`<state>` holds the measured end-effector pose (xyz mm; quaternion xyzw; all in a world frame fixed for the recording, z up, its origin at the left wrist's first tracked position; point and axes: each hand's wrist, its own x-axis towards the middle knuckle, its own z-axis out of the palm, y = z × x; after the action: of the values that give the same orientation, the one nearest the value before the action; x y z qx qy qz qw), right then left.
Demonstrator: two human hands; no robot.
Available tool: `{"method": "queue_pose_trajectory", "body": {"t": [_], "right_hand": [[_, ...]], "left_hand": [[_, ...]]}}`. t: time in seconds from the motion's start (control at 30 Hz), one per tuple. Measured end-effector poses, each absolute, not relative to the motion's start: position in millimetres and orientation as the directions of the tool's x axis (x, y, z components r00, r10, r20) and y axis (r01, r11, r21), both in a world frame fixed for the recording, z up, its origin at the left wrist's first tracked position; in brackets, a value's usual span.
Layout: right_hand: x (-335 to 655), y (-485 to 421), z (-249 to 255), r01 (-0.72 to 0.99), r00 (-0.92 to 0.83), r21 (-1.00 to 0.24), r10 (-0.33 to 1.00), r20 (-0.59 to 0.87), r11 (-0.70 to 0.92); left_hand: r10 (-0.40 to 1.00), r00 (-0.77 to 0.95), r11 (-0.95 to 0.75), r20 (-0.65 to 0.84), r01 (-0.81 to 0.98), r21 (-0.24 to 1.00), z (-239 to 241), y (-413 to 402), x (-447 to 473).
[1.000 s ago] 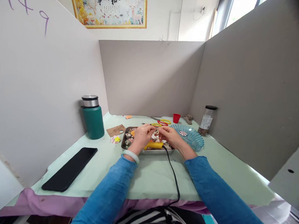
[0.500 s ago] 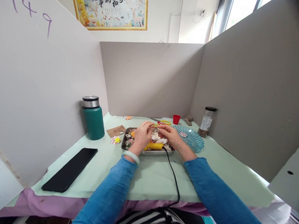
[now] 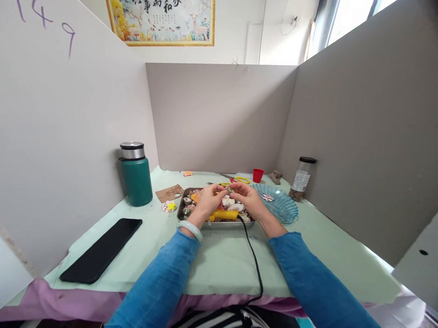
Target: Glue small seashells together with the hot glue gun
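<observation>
My left hand [image 3: 209,200] and my right hand [image 3: 247,196] meet above the far side of a metal tray [image 3: 226,225]. Between their pinched fingertips is a small greenish-grey shell [image 3: 230,189], partly hidden by the fingers. White, orange and brown shells [image 3: 236,207] fill the tray beneath. Across its near side lies a yellow glue gun [image 3: 226,214], its black cord running down over the table edge. Neither hand touches the glue gun's handle.
Left of the tray are a flower-like piece [image 3: 168,206], brown card [image 3: 170,193], green bottle [image 3: 136,174] and black phone [image 3: 101,250]. Rightward stand a blue shell-shaped plate [image 3: 281,204], red cup [image 3: 258,175] and jar [image 3: 302,178]. Scissors [image 3: 240,180] lie behind; panels enclose the table.
The fingertips have shifted slightly, and the small shell between them now shows. Both hands stay over the tray; the glue gun stays in place.
</observation>
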<state>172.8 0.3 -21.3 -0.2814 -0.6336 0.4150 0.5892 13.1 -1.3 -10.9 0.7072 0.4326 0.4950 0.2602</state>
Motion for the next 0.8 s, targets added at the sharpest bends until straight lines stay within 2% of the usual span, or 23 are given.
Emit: {"method": "queue_pose_trajectory", "body": {"t": [0.33,0.57,0.8], "right_hand": [[173,1,-22,-0.057,-0.176,-0.884,0.867,0.467,0.464],[171,-2,-19,-0.063,-0.154,-0.873,0.859,0.488,0.484],[171,0,-20,-0.033,-0.16,-0.863,0.849,0.503,0.505]], "left_hand": [[0.859,0.108,-0.505,0.501,0.344,0.791,-6,-7,13],[0.835,0.132,-0.538,0.534,0.396,0.744,-2,-11,13],[0.742,0.177,-0.628,0.646,0.522,0.578,-3,-12,12]]}}
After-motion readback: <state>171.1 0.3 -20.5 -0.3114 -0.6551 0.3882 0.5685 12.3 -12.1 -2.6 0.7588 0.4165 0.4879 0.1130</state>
